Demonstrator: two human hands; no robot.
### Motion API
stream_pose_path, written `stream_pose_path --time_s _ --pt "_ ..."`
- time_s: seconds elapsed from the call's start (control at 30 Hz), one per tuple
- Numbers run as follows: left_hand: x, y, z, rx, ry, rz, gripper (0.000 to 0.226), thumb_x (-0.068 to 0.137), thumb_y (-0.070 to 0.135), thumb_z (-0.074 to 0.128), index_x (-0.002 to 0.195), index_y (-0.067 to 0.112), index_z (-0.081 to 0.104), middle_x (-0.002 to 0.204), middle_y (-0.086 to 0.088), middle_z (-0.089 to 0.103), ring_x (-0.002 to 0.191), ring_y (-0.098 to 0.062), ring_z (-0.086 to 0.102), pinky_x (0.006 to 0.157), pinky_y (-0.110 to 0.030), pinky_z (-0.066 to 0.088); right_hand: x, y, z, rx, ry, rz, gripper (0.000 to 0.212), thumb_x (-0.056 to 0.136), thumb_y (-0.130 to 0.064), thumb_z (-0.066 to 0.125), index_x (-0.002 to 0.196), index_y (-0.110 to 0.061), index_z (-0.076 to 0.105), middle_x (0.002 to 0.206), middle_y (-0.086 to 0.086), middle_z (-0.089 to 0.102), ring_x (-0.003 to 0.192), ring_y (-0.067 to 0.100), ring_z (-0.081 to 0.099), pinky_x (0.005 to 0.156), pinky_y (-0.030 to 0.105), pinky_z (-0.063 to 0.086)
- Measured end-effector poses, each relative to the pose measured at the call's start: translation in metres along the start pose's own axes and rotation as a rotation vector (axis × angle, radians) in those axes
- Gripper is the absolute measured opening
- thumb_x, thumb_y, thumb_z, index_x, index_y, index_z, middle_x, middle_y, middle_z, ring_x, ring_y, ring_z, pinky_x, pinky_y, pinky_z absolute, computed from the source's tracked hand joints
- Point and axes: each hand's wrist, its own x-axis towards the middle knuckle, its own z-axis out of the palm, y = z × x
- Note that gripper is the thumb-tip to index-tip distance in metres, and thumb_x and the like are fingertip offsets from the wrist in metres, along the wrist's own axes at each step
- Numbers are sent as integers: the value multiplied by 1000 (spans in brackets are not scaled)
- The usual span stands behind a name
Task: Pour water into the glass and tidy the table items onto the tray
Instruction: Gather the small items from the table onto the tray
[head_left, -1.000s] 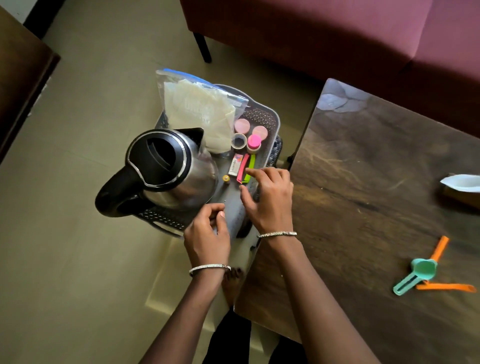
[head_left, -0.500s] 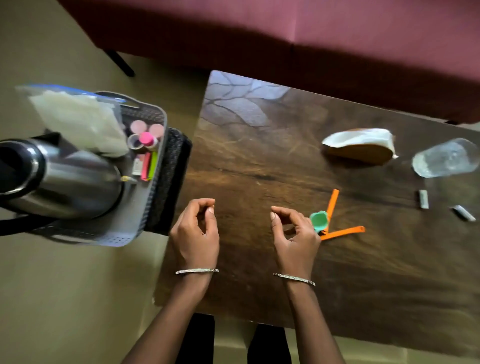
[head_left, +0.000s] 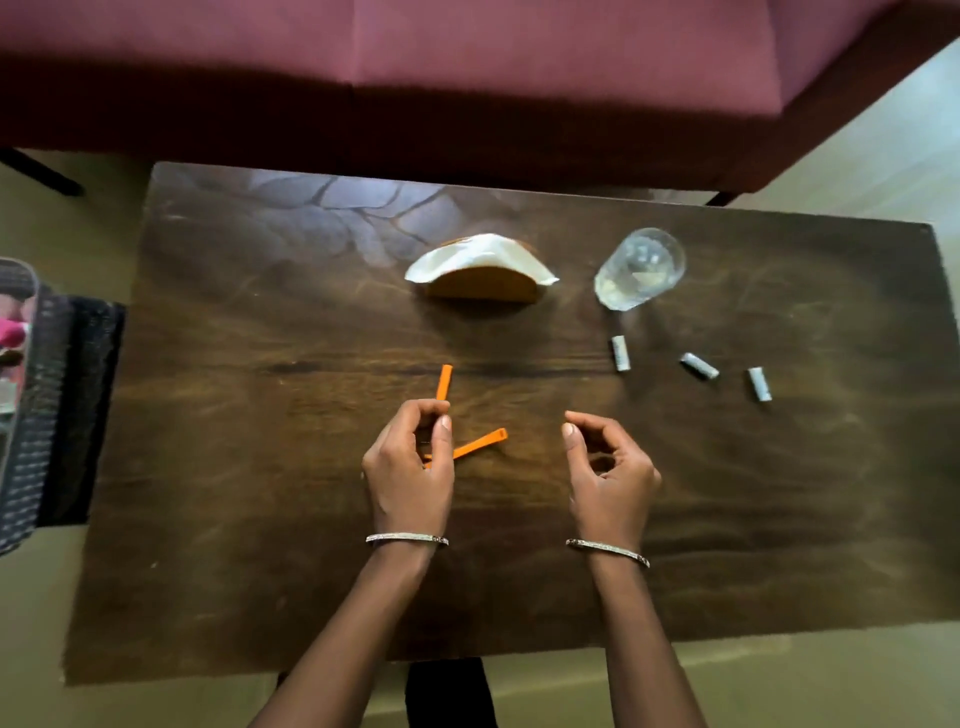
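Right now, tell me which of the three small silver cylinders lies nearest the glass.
The leftmost cylinder, just this side of the glass; the middle cylinder and the rightmost cylinder lie farther right.

Glass (head_left: 639, 270): clear, upright, toward the table's (head_left: 260, 519) far-right corner.
Tray (head_left: 31, 415): grey, perforated, beyond left edge.
Orange strips (head_left: 444, 382): two, mid-table.

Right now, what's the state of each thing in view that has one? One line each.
glass: upright on the table, seems to hold water
napkin holder: upright, napkins in it
orange clip arms: splayed apart on table, inner ends hidden by left hand
left hand: fingers curled over the clip; grip unclear
right hand: loosely curled, empty
silver cylinders: three, lying flat, apart
tray: beside table, mostly cut off
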Motion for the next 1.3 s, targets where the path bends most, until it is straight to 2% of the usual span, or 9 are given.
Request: stream_pose_path --time_s 0.2,0.37,0.5,0.63,0.83,0.97,1.13,1.2,1.3 --pt "9 42 82 28 -204 67 9 87 14 67 95 18 69 82 6 70 76 -9 66 70 -34 56 70 45 -52 -47 128 64 14 86 -14 72 91 -26 76 83 -5 74 70 14 67 69 32 54" --pt "32 66 147 275 -350 259 29 88 6 60 110 26 64 103 5 65 91 -14 65 80 -32 56 134 81 -76 -170 165 55 16 81 -8 72 93 -18 75 86 4 73 75 21 67 80 37 54" --pt "48 73 189 459 -450 340 41 90 6 57 122 33 60 113 3 59 97 -23 62 78 -38 54 173 101 -81 -309 85 25 29 82 -3 69 110 -9 72 108 9 71 93 28 67 87 7 41" --pt "51 71 215 554 -475 418 53 88 0 59 126 36 59 118 1 51 104 -21 56 71 -35 54 187 112 -75 -417 -108 11 41 86 1 65 127 -6 65 125 12 65 118 29 58 107 37 41" --pt "57 64 230 769 -556 659 39 95 15 50 129 32 58 138 -7 40 112 -28 50 78 -38 54 185 125 -65 -482 -53 -16 32 89 -2 65 120 -9 70 115 12 66 107 34 57 98 33 40" --pt "62 65 230 811 -474 826 36 90 21 35 96 20 70 127 -8 56 97 -27 59 62 -37 52 183 131 -60 -466 17 -10 21 87 -3 67 107 -8 72 105 12 67 99 34 57 91 34 40" --pt "66 56 220 770 -377 936 25 88 19 44 92 18 69 118 -6 65 101 -27 63 66 -37 51 172 126 -56 -216 82 58 16 86 -2 66 99 -12 68 96 2 63 87 28 63 80 38 53" --pt "63 53 212 673 -407 823 15 90 20 57 102 21 67 117 -1 66 110 -25 60 79 -39 46 161 118 -53 17 65 175 20 88 -2 65 96 -21 64 94 -3 67 88 22 68 77 27 54" --pt "51 49 192 402 -393 525 14 90 18 65 102 25 66 102 7 71 104 -16 64 86 -38 43 139 96 -45 526 -35 390 22 91 1 65 97 -19 62 98 5 73 91 19 72 79 25 59"
